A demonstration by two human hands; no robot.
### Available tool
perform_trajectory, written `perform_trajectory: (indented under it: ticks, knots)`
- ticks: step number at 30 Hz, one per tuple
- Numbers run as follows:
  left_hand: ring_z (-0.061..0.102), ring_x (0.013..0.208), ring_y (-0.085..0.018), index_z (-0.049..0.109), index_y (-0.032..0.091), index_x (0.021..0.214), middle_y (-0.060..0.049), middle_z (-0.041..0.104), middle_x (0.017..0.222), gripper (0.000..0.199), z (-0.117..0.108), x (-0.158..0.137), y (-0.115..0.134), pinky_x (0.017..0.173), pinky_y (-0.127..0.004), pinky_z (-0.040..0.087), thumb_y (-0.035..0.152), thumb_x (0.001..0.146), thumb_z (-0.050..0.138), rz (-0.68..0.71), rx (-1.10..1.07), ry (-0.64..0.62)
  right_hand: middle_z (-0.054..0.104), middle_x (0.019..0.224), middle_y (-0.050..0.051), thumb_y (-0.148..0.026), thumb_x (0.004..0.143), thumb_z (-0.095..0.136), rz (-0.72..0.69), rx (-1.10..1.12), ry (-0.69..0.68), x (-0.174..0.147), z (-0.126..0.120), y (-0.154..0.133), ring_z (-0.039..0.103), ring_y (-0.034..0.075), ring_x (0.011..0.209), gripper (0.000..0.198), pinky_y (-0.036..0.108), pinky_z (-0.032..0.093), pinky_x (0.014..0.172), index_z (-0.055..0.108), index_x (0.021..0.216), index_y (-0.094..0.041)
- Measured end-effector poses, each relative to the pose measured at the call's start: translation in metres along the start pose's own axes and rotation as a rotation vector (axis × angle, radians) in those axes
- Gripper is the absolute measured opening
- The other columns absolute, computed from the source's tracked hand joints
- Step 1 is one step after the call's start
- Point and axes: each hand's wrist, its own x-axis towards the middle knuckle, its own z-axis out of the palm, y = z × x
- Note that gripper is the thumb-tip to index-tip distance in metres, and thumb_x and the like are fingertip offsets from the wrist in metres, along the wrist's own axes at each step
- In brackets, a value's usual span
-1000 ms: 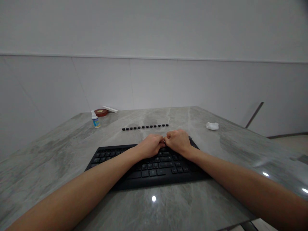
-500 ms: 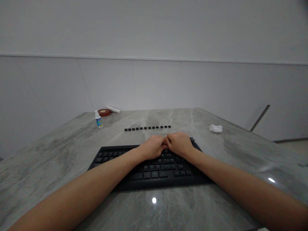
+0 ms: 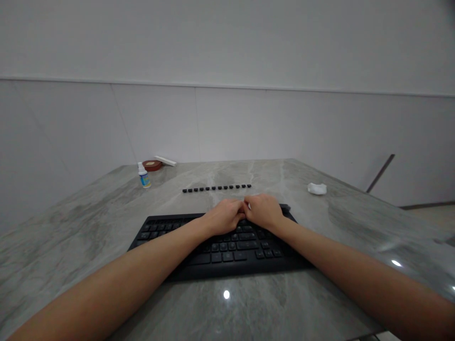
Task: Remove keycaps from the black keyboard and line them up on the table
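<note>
A black keyboard lies on the grey marbled tabletop, tilted a little away from square. My left hand is closed over the upper middle of its keys, fingertips pinched together. Against it, my right hand is also closed, bent over the keyboard's back edge, with its fingertips meeting those of the left. Whatever the fingers hold is hidden between them. Beyond the hands, several small black keycaps stand in a straight row. Both forearms cover part of the keyboard's left and right sides.
At the back left stand a small white spray bottle with a blue label, a reddish-brown case and a thin white object. A crumpled white wad lies to the right. A pale wall rises behind the table.
Both hands stay in nearly the same place over the keyboard, the right fingers shifting slightly. The whole view has moved a little.
</note>
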Motion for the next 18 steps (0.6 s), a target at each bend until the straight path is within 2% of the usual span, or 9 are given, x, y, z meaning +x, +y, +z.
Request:
perform_trajectory:
  ticks: [18]
  knots:
    - [0.063,0.074,-0.018,0.067,0.016,0.081,-0.003,0.069,0.078,0.013,0.0023,0.0006,-0.0086,0.068,-0.025,0.045,0.024,0.087,0.058,-0.076,0.003,-0.011,0.072,0.076,0.012,-0.032,0.084,0.046,0.079,0.009,0.020,-0.0005,0.0001,-0.0013,0.066,0.024,0.070,0.031,0.031,0.045,0.062,0.075,0.080,-0.021]
